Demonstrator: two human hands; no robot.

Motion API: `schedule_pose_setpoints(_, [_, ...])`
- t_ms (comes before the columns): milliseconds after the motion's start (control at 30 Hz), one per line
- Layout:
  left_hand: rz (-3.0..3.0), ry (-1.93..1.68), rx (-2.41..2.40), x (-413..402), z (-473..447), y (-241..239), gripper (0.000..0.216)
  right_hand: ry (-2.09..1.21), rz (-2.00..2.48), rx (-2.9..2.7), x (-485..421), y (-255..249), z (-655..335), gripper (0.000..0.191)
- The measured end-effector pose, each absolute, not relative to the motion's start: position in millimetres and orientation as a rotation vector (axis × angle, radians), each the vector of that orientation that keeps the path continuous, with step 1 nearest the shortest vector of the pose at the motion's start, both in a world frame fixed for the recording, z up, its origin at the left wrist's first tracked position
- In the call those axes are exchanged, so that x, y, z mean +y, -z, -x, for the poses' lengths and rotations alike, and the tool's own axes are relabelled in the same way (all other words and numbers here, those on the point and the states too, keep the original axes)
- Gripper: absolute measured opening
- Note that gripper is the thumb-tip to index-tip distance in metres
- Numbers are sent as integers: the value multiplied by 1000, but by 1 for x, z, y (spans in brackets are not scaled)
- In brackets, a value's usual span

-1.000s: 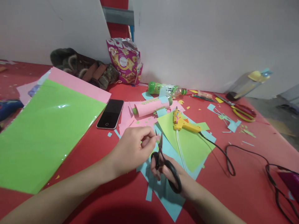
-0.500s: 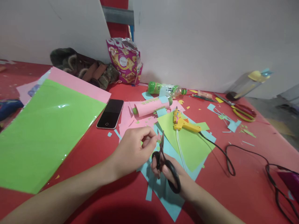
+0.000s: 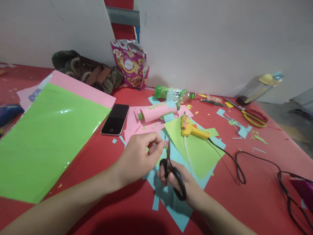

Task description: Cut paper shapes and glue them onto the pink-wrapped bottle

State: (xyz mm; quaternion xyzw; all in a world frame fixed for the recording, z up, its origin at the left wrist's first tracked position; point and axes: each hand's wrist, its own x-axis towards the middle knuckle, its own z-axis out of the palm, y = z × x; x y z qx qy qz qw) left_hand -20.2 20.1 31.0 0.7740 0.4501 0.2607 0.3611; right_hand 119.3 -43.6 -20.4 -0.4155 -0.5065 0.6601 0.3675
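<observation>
A tiny pink paper scrap (image 3: 166, 143) is showing to the left of the yellow plastic glue gun (image 3: 195, 132) and slightly nearer the wearer, right at the fingertips of the bare left hand (image 3: 144, 151); its long axis is too small to tell. That hand is curling its fingers inward, thumb and forefinger meeting, and seems to be pinching the scrap. The bare right hand (image 3: 177, 176) is gripping black-handled metal scissors (image 3: 168, 158) by their loops, nearer the wearer than the glue gun and to its left, the slightly parted blades pointing away beside the scrap. The left fingertips are sitting closest to it, very near the metal. Under the glue gun, a light-green paper sheet (image 3: 202, 156) is overlapping a sky-blue paper sheet (image 3: 179, 215); beyond the gun to its left, a pink-paper-wrapped cylinder with green ends (image 3: 157, 113) is lying, while a thin black cable (image 3: 238, 166) is trailing rightward from it, well apart from both hands.
</observation>
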Motion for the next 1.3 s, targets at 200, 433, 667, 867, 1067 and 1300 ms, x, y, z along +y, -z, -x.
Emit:
schedule_pose_setpoints(200, [-2033,-645,1116,21,22,-32,20,-1699,1060,-1338,-44,19,-121,48])
schedule_pose_setpoints(433, [-2052,-624,1089,22,23,-34,20,-1706,1045,-1354,-44,19,-122,47])
schedule_pose_setpoints(667, [-2063,-627,1062,23,24,-35,20,-1722,1012,-1337,-45,19,-121,46])
schedule_pose_setpoints(867, [-2077,-594,1025,24,25,-37,18,-1750,984,-1321,-45,17,-122,48])
schedule_pose_setpoints(1067, [-2046,-580,1007,24,26,-37,19,-1741,987,-1338,-45,15,-121,51])
schedule_pose_setpoints(1300, [-2069,-562,1005,24,27,-38,20,-1736,1004,-1344,-45,15,-121,51])
